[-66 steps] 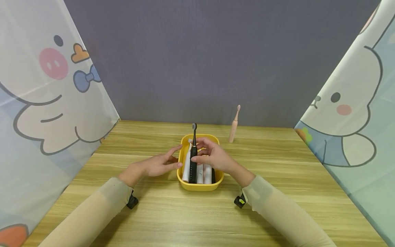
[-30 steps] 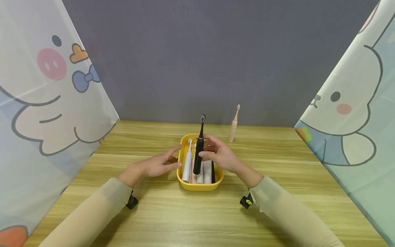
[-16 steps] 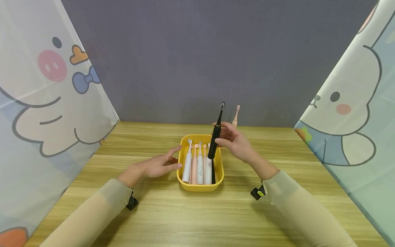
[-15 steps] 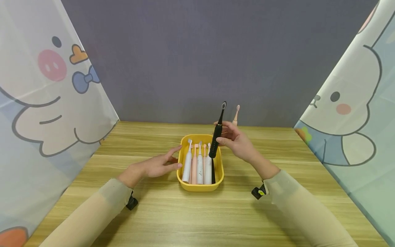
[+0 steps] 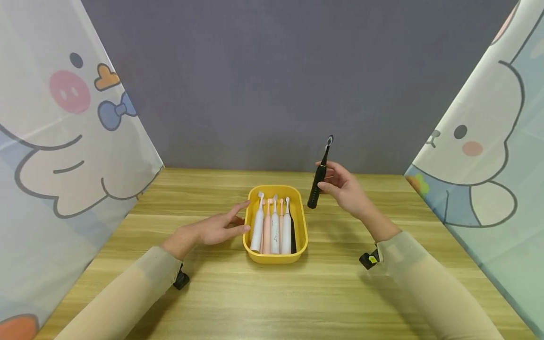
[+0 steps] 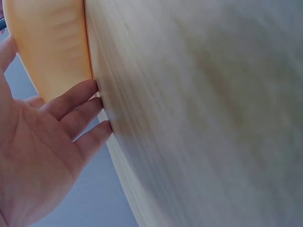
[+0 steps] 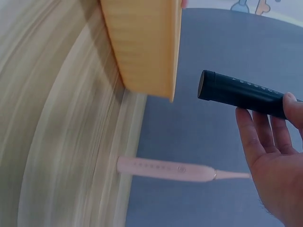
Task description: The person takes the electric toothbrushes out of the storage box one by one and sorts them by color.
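Pinched between the thumb and fingers of my right hand [image 5: 346, 191] is a black electric toothbrush [image 5: 317, 186], tilted with its head up, held in the air right of the yellow basket [image 5: 302, 217]. In the right wrist view its dark base points toward the basket. My left hand [image 5: 216, 228] lies at the basket's left side with fingers spread, thumb and forefinger at the rim. Its other fingertips reach down to the table by the basket wall in the left wrist view. Inside the basket lie several electric toothbrushes, among them a white one [image 5: 258, 229] and a black one [image 5: 293, 236].
A pink electric toothbrush [image 7: 165, 169] stands upright on the wooden table [image 5: 255, 297] behind my right hand, hidden in the head view. A grey panel [image 5: 272, 85] closes off the back, and printed cloths hang at both sides.
My right hand has lifted the black toothbrush out of the basket and carried it right, past the rim, now covering the pink one. My left hand has stayed in place.
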{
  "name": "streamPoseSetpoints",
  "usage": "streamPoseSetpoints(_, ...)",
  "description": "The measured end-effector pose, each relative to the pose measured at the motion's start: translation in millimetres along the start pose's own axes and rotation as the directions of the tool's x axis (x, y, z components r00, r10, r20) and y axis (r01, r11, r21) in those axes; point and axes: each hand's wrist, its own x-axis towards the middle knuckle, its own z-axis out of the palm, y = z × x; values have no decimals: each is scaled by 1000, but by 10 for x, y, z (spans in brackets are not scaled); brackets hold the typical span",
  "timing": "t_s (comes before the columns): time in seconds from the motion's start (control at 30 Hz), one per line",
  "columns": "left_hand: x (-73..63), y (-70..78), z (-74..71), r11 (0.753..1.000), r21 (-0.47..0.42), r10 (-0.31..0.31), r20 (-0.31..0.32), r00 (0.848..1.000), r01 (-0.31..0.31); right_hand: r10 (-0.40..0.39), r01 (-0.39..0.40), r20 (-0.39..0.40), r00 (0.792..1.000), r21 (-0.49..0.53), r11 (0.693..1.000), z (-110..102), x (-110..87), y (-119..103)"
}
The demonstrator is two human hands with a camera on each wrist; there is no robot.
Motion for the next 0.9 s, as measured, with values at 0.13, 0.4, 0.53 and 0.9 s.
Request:
streamPoseSetpoints(0.13,-5,-9,13,1000,2,0,0,1000,0,9,-9,-14,1000,-19,1000,-84,-30,61)
streamPoseSetpoints(0.4,-4,26,-3,1000,10,-1,-2,1000,1,19,-21,-54,998,-38,999,-300,-65,161)
streamPoseSetpoints(0.53,-12,28,-7,1000,14,-5,-3,1000,5,37,-41,-64,997,-68,997,-414,-91,210)
streamPoseSetpoints(0.9,-16,30,-1,1000,12,-10,-2,1000,10,47,-62,-134,990,-108,992,-680,-134,455)
